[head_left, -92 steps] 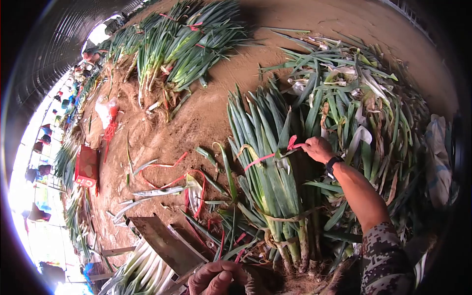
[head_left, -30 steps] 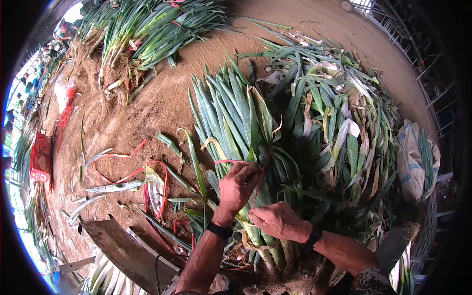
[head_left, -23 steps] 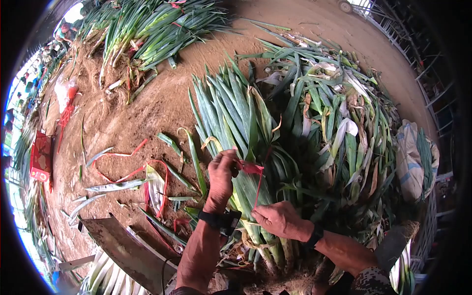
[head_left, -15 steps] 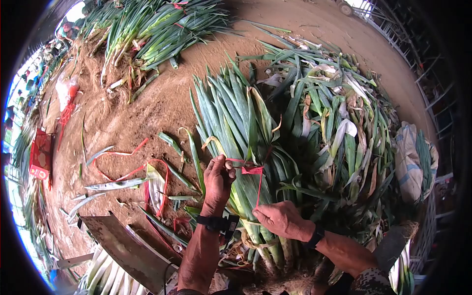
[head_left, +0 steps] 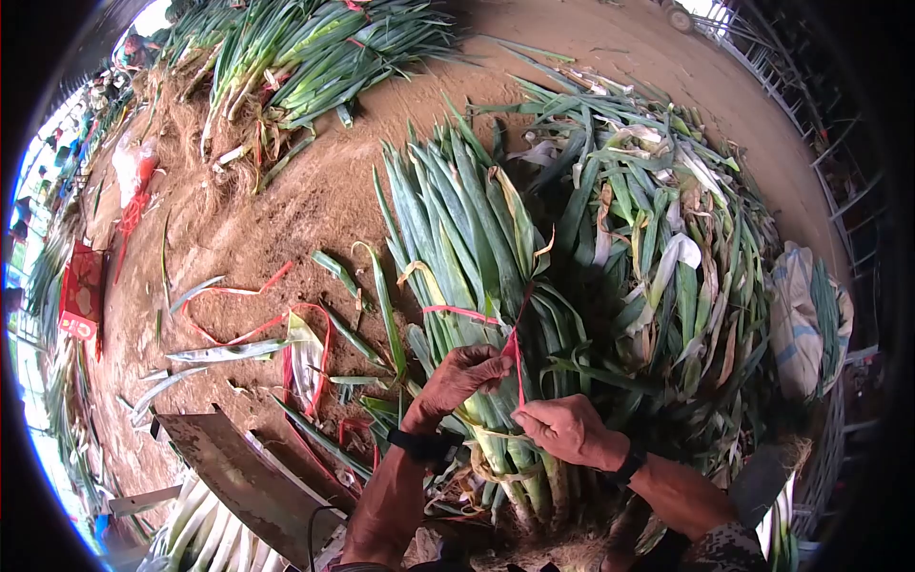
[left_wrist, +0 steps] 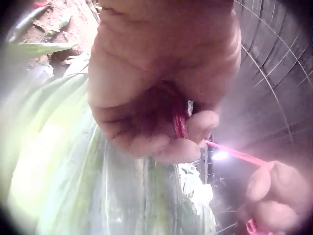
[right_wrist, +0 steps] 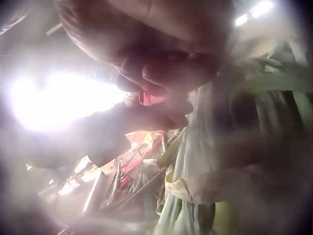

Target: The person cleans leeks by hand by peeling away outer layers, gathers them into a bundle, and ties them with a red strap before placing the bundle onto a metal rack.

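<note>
A thick bundle of long green onions (head_left: 457,229) stands before me, roots low and leaves up, with a pink plastic ribbon (head_left: 460,313) around its leafy middle. My left hand (head_left: 465,379) lies against the front of the bundle. In the left wrist view, its curled fingers and thumb hold a gathered strand of the ribbon. Just to the right, my right hand (head_left: 570,429) pinches the ribbon between thumb and fingertips. A taut length of ribbon (left_wrist: 237,153) runs between the two hands. A yellowish leaf band (right_wrist: 188,190) wraps the stalks lower down.
To the right lies a heap of stripped leaves (head_left: 667,248), with a whitish sack (head_left: 796,315) beyond it. A metal sheet (head_left: 238,472) slants at the lower left above white stalks. A red box (head_left: 81,291) and loose ribbon (head_left: 214,329) lie left; more onions (head_left: 324,67) lie behind.
The right hand drew the ribbon's end from the far right down to the bundle's front. The left hand came up to the ribbon, then moved down and right, closer to the right hand.
</note>
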Motion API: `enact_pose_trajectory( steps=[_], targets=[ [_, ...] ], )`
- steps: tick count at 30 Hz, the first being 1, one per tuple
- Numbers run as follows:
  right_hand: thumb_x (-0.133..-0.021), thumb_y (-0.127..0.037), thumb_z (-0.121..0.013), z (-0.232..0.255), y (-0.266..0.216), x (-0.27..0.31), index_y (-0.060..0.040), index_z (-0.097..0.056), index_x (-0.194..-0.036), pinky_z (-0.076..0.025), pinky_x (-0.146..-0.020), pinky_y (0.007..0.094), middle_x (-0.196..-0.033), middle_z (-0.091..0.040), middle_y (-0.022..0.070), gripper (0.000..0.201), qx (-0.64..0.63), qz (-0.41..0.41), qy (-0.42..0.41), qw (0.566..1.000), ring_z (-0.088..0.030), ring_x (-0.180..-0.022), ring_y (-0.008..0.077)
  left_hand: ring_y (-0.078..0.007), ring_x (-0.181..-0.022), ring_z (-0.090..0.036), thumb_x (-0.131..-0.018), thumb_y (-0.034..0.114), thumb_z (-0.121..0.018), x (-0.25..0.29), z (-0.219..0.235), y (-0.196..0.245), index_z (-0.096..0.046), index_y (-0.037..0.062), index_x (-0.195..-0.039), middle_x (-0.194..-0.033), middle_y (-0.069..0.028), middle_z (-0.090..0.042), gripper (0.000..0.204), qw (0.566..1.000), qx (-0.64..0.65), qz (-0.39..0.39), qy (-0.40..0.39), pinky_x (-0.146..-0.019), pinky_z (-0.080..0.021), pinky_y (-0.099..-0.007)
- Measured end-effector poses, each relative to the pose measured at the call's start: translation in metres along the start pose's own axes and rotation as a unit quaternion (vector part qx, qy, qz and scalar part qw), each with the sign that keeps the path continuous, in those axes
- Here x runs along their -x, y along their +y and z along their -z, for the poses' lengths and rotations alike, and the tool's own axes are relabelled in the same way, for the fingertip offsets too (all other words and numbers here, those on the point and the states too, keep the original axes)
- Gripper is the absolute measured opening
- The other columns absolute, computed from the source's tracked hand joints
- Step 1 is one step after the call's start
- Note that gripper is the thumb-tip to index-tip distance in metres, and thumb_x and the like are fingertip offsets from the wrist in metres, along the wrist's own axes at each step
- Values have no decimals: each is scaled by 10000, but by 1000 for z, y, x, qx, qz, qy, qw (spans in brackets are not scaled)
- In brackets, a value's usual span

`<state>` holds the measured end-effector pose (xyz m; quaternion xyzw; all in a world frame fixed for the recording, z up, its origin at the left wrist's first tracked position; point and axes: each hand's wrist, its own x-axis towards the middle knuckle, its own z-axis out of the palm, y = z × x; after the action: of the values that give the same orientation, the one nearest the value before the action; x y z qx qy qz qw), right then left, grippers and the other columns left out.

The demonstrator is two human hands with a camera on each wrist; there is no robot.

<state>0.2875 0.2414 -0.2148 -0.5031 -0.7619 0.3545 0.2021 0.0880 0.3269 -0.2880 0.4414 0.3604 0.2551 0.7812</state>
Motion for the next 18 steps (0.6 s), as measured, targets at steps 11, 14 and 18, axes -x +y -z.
enact_pose_trajectory(
  steps=[11,14,18],
  targets=[
    [-945,-167,-615,-6,14,-2,-32,-647,-920,-505,-561,430,-737,-635,187,141,-18,-4,6,1000,-651,-694,374,-60,-673,-546,-908,341,-730,5,-5,7,-713,19,-898,-784,-10,-652,322,988,-82,-80,101,-644,-431,-227],
    [-925,-144,-620,-6,8,-13,-42,-642,-924,-503,-560,436,-722,-628,179,104,18,33,-8,999,-648,-692,375,-171,-737,-647,-858,371,-762,-6,-18,29,-726,45,-1000,-926,-75,-685,357,934,-147,-174,275,-655,-500,-330],
    [-897,-122,-628,-11,-10,-18,-59,-637,-918,-501,-553,442,-704,-620,170,68,45,63,-24,997,-645,-681,375,-366,-818,-673,-850,282,-683,-29,-33,47,-689,85,-946,-914,-156,-678,219,831,-490,-157,214,-709,-528,-478]
  ],
)
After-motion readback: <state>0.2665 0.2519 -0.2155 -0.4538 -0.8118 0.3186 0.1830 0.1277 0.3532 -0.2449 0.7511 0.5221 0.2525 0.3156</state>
